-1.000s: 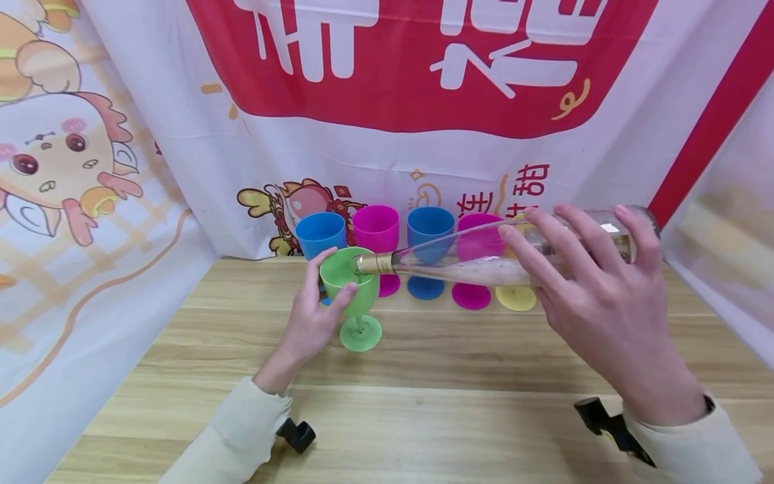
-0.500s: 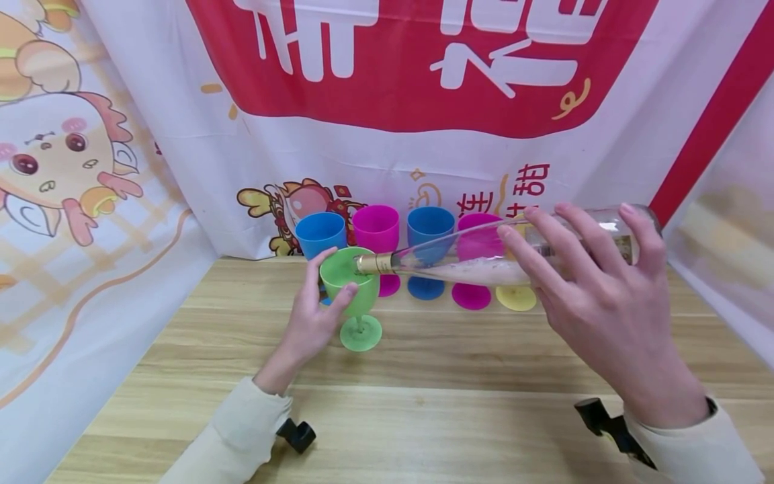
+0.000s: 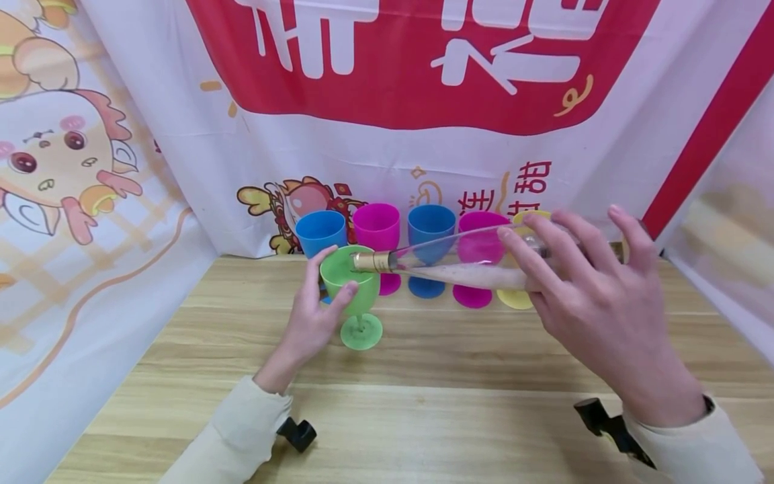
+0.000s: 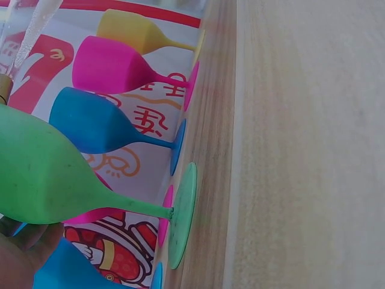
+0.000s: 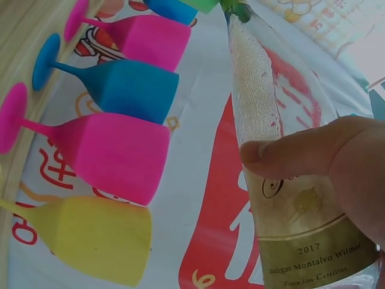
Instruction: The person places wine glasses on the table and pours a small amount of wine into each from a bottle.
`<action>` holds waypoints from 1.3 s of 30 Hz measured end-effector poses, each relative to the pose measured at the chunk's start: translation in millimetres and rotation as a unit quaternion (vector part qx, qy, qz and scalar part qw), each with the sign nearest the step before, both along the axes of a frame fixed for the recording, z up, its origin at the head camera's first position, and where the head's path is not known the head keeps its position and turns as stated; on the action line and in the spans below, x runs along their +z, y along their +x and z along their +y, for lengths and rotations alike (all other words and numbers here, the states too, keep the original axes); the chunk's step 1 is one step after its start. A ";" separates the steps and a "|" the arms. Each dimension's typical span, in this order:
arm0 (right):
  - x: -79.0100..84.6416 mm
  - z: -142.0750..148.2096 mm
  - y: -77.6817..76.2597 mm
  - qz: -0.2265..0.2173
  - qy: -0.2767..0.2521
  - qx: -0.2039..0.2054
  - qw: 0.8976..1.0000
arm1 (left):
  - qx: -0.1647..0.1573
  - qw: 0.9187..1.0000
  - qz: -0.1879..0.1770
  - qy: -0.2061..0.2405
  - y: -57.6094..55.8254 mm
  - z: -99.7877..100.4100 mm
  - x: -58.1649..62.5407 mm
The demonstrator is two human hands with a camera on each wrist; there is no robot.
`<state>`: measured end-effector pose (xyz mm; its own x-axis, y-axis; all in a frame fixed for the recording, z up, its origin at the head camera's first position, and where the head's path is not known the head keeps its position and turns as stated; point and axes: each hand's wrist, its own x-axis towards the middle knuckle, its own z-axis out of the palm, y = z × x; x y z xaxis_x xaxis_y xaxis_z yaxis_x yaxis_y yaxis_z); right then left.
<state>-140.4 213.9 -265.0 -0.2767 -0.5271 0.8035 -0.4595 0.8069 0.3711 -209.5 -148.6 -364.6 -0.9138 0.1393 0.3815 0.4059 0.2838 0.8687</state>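
My left hand (image 3: 311,319) grips the bowl of a green goblet (image 3: 358,296) from the left, thumb on the near side. The goblet is upright, its round foot (image 4: 183,217) close to the wooden tabletop. My right hand (image 3: 605,312) holds a clear glass wine bottle (image 3: 423,262) lying almost level, its gold-collared mouth inside the goblet's rim. Pale, frothy liquid (image 5: 252,84) lies along the bottle's lower side. In the right wrist view, the thumb presses on the bottle above a gold-brown label (image 5: 319,253). The liquid inside the goblet is hidden.
Behind the green goblet stands a row: a blue goblet (image 3: 320,228), a magenta goblet (image 3: 376,225), another blue goblet (image 3: 431,225), another magenta goblet (image 5: 120,150) and a yellow goblet (image 5: 96,238). A printed cloth (image 3: 363,148) hangs behind them over the wooden table (image 3: 423,417).
The bottle's base end has dropped a little and shifted left, so the bottle lies flatter. More of the yellow goblet's rim now shows. The left hand and green goblet stay in place.
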 end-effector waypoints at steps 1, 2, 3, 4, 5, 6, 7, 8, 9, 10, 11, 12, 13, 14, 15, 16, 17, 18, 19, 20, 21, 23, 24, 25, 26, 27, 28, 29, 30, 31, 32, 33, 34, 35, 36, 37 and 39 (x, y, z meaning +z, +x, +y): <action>-0.3 0.6 -0.3 -0.007 0.009 -0.006 1.000 | 0.000 1.000 0.001 0.000 -0.4 -0.1 -0.2; -0.7 1.3 -0.6 -0.016 0.019 -0.014 1.000 | 0.001 1.000 0.002 0.000 -0.8 -0.2 -0.4; -1.2 2.2 -0.6 -0.030 0.031 -0.025 0.999 | 0.001 1.000 0.002 0.000 -0.9 -0.2 -0.3; -1.7 2.7 -0.6 -0.045 0.040 -0.034 0.998 | 0.002 1.000 0.003 -0.001 -1.2 -0.2 -0.5; -2.5 2.9 -0.7 -0.057 0.047 -0.042 0.996 | 0.002 1.000 0.004 -0.001 -1.6 -0.2 -0.7; -3.3 2.9 -0.9 -0.072 0.053 -0.051 0.995 | 0.002 1.000 0.004 -0.001 -1.9 -0.3 -1.0; -4.4 2.4 -1.2 -0.084 0.056 -0.058 0.993 | 0.002 1.000 0.005 -0.001 -2.0 -0.2 -1.0; -5.8 1.8 -1.8 -0.095 0.055 -0.062 0.992 | 0.002 1.000 0.005 -0.002 -2.0 -0.1 -0.9; -7.1 1.1 -2.5 -0.107 0.053 -0.064 0.991 | 0.002 1.000 0.005 -0.002 -2.0 0.0 -0.9; -8.6 0.2 -3.3 -0.117 0.047 -0.062 0.990 | 0.002 1.000 0.005 -0.003 -2.4 0.0 -1.3; -10.3 -0.3 -4.0 -0.129 0.042 -0.060 0.989 | 0.002 1.000 0.005 -0.003 -2.4 0.1 -1.3; -11.9 -0.9 -4.6 -0.142 0.035 -0.057 0.988 | 0.002 1.000 0.006 -0.003 -2.4 0.3 -1.4; -13.8 -1.3 -5.5 -0.151 0.028 -0.051 0.987 | 0.003 1.000 0.006 -0.003 -2.4 0.4 -1.4; -15.7 -1.5 -6.5 -0.161 0.021 -0.046 0.986 | 0.002 1.000 0.005 -0.003 -2.4 0.5 -1.5; -17.3 -1.8 -7.5 -0.172 0.014 -0.040 0.984 | 0.002 1.000 0.005 -0.002 -2.5 0.6 -1.5; -19.1 -1.9 -8.2 -0.183 0.008 -0.036 0.982 | 0.003 1.000 0.005 -0.002 -2.1 0.8 -1.3; -20.6 -2.1 -9.1 -0.196 0.002 -0.035 0.980 | 0.002 1.000 0.004 -0.001 -2.2 0.8 -1.4; -22.2 -2.3 -10.1 -0.208 -0.003 -0.034 0.978 | 0.003 1.000 0.003 -0.001 -1.8 0.9 -1.2; -23.6 -2.4 -11.2 -0.221 -0.007 -0.034 0.975 | 0.002 1.000 0.002 0.000 -1.5 1.1 -1.0; -24.7 -2.4 -12.0 -0.234 -0.012 -0.036 0.971 | 0.002 1.000 0.002 0.001 -1.2 1.1 -0.9; -25.7 -2.4 -12.8 -0.248 -0.016 -0.037 0.968 | 0.002 1.000 0.001 0.001 -0.9 1.2 -0.7; -27.5 -2.5 -14.4 -0.273 -0.022 -0.041 0.961 | 0.001 1.000 0.000 0.003 -0.7 1.3 -0.7; -28.4 -2.3 -15.2 -0.283 -0.024 -0.042 0.958 | 0.001 1.000 -0.001 0.004 -0.4 1.3 -0.4; -28.7 -2.1 -15.8 -0.296 -0.026 -0.045 0.954 | 0.002 1.000 0.000 0.003 -0.8 1.1 -0.5; -28.9 -1.8 -16.2 -0.308 -0.028 -0.048 0.950 | 0.002 1.000 0.000 0.002 -0.9 1.1 -0.3; -29.1 -1.5 -16.6 -0.321 -0.029 -0.052 0.945 | 0.003 1.000 -0.001 0.002 -0.8 1.1 -0.1; -29.4 -1.0 -17.2 -0.334 -0.031 -0.057 0.940 | 0.004 1.000 -0.001 0.000 -0.7 1.1 0.2; -29.4 -0.4 -17.6 -0.349 -0.033 -0.062 0.934 | 0.006 1.000 -0.001 -0.001 -0.6 1.0 0.4; -29.6 0.1 -18.2 -0.363 -0.034 -0.066 0.929 | 0.007 1.000 -0.001 -0.003 -0.4 1.0 0.7; -29.9 1.0 -18.8 -0.376 -0.035 -0.070 0.923 | 0.008 1.000 -0.001 -0.004 -0.2 1.0 1.0; -30.2 2.1 -19.4 -0.386 -0.035 -0.073 0.919 | 0.008 1.000 -0.001 -0.004 0.0 1.1 1.3; -30.9 3.3 -20.2 -0.396 -0.035 -0.076 0.914 | 0.009 1.000 -0.001 -0.005 -0.1 1.0 1.3; -31.4 4.2 -21.4 -0.404 -0.035 -0.077 0.911 | 0.010 1.000 -0.001 -0.006 0.2 0.4 1.8; -32.0 5.3 -22.5 -0.410 -0.035 -0.076 0.908 | 0.012 1.000 0.000 -0.007 0.1 -0.5 1.9; -32.7 6.7 -23.5 -0.411 -0.034 -0.075 0.908 | 0.014 1.000 0.000 -0.008 0.0 -1.2 2.0; -33.3 8.2 -24.3 -0.412 -0.034 -0.073 0.908 | 0.016 1.000 0.001 -0.010 -0.1 -2.0 2.1; -34.3 11.3 -25.6 -0.410 -0.034 -0.066 0.909 | 0.025 1.000 0.002 -0.011 0.2 -3.3 2.9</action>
